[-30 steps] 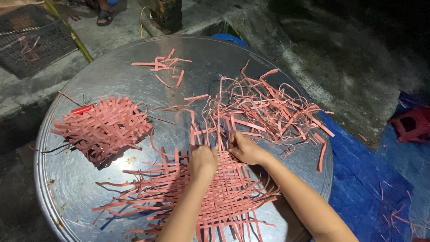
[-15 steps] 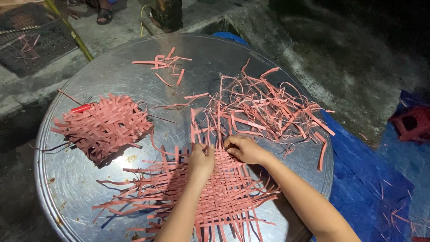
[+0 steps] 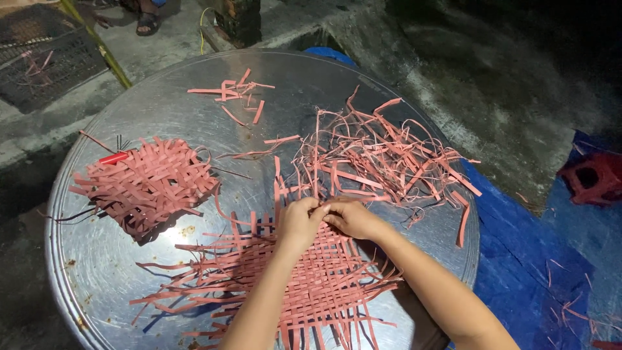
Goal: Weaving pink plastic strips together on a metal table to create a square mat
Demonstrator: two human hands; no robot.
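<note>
Hands meet at the far edge of the flat woven mat of pink plastic strips [image 3: 311, 285] that lies on the near part of the round, dull grey metal surface [image 3: 162, 110]. Compared with 1 second ago, the left hand [image 3: 299, 221] and the right hand [image 3: 353, 219] have drawn together: they were then a little apart on the mat's edge, and now their fingertips touch over the same spot. Both grips are pressed together, each pinching what looks like 1 thin pink strip at the mat's far edge, though the strip itself is mostly hidden between the fingers. That closing-in suggests the weaving has moved from pressing the mat flat to working a single strip into the lattice. Just beyond the hands lies the loose tangled pile of pink plastic strips [image 3: 382, 155], touching the mat's far edge. To the left, well apart, sits a smaller, finished-looking woven pink square [image 3: 146, 185] with a short red cylinder [image 3: 113, 157] at its far corner. A few cut pink strip scraps [image 3: 233, 94] lie near the surface's far side. A blue tarpaulin [image 3: 518, 259] covers the ground to the right.
</note>
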